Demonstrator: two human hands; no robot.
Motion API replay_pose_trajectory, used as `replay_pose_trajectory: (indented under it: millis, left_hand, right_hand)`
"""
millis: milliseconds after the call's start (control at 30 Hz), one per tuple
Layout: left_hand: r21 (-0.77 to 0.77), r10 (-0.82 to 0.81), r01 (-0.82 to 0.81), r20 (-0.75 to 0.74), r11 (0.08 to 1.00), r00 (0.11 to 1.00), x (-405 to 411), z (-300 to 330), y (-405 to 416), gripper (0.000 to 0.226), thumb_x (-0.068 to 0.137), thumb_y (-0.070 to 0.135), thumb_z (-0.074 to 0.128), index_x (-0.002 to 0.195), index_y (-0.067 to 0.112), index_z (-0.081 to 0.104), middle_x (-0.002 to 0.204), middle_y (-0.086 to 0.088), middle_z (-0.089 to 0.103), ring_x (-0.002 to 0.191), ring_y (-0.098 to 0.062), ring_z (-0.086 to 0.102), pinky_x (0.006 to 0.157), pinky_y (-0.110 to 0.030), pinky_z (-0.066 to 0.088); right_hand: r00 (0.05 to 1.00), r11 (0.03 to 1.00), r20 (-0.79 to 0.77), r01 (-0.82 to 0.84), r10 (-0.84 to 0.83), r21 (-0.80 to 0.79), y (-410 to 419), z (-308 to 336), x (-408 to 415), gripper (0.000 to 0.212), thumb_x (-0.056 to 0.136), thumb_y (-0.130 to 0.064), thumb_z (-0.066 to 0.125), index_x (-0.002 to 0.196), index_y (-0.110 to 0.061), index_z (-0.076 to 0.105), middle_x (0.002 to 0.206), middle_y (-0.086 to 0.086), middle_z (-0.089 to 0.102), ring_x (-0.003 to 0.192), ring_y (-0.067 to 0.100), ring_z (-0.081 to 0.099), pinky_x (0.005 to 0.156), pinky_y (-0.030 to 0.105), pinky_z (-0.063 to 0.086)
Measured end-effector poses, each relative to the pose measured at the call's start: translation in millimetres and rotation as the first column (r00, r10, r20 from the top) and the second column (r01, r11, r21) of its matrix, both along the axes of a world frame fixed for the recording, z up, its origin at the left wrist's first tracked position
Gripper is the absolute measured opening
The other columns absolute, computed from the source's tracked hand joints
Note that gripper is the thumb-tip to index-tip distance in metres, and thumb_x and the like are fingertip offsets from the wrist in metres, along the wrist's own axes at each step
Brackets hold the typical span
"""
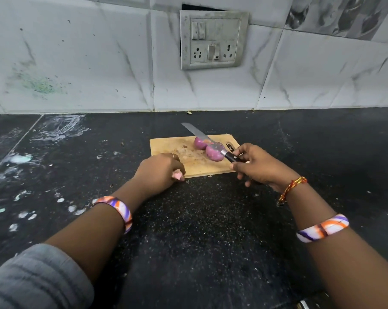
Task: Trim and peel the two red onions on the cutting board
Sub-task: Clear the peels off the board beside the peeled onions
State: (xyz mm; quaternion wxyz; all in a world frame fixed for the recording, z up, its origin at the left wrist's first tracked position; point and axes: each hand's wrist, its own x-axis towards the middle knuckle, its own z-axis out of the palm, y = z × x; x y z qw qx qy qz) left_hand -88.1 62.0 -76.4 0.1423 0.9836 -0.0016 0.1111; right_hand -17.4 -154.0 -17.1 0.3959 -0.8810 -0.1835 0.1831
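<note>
knife (207, 142) blade covers part of both onions (213, 150), and the pink scrap (177, 174) in the left hand (159, 170) at 7 o'clock is mostly hidden

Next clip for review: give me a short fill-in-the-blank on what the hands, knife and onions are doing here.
1. The knife is held by the ____ hand.
2. The number of red onions on the cutting board is ____.
3. The left hand pinches a small ____-coloured scrap at the board's near edge.
4. The knife's blade lies above the onions, tip pointing toward the ____.

Missing words: right; two; pink; wall
</note>
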Motion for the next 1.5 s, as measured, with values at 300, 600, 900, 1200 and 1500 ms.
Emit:
replay_pose_trajectory:
  millis: [300, 600, 900, 1200, 1500]
  left_hand:
    - [-0.649, 0.520, -0.287, 0.197, 0.704, 0.831, 2, 1, 17, 0.016, 0.082, 0.002, 0.055, 0.086, 0.007, 0.069, 0.086, -0.008, 0.067, 0.080, -0.019, 0.060, 0.073, -0.027, 0.045]
    - [-0.937, 0.677, -0.249, -0.348, -0.243, 0.649, 21, 5, 58, 0.018, 0.082, 0.007, 0.050, 0.066, 0.014, 0.049, 0.057, -0.003, 0.047, 0.036, -0.012, 0.032, 0.034, -0.007, 0.027]
    - [-0.952, 0.656, -0.231, -0.307, -0.203, 0.690, 23, 16, 46, 0.023, 0.083, 0.022, 0.062, 0.067, 0.014, 0.048, 0.057, -0.001, 0.048, 0.044, -0.011, 0.040, 0.037, -0.019, 0.023]
    - [-0.967, 0.738, -0.162, -0.255, -0.197, 0.625, 20, 30, 35, 0.065, 0.086, 0.069, 0.019, 0.060, 0.015, 0.045, 0.054, -0.001, 0.046, 0.044, -0.016, 0.041, 0.040, -0.022, 0.025]
    - [-0.965, 0.715, -0.227, -0.252, -0.134, 0.652, 36, 23, 37, 0.053, 0.096, 0.045, 0.019, 0.061, 0.015, 0.045, 0.056, -0.001, 0.044, 0.044, -0.017, 0.038, 0.040, -0.024, 0.022]
  right_hand:
    - [0.761, 0.842, 0.597, 0.130, 0.255, -0.524, 18, -27, -23, 0.047, 0.091, -0.010, 0.047, 0.135, -0.024, 0.040, 0.114, 0.009, 0.056, 0.102, 0.031, 0.058, 0.082, 0.041, 0.050]
    - [0.744, 0.906, 0.572, -0.103, 0.344, -0.410, 40, -45, -62, 0.053, 0.095, -0.014, 0.043, 0.145, -0.021, 0.026, 0.113, 0.009, 0.054, 0.097, 0.030, 0.059, 0.083, 0.042, 0.052]
    - [0.751, 0.831, 0.561, 0.030, 0.348, -0.555, 60, -48, -45, 0.063, 0.091, -0.004, 0.045, 0.147, -0.007, 0.016, 0.127, 0.017, 0.047, 0.108, 0.032, 0.056, 0.084, 0.039, 0.049]
    - [0.747, 0.820, 0.585, 0.096, 0.315, -0.564, 55, -50, -45, 0.061, 0.092, -0.002, 0.038, 0.147, -0.009, 0.014, 0.130, 0.017, 0.044, 0.106, 0.034, 0.057, 0.082, 0.041, 0.048]
    - [0.653, 0.921, 0.678, -0.080, 0.337, -0.381, 33, -38, -39, 0.052, 0.095, -0.011, 0.039, 0.143, -0.028, 0.031, 0.127, 0.004, 0.050, 0.085, 0.023, 0.061, 0.068, 0.038, 0.054]
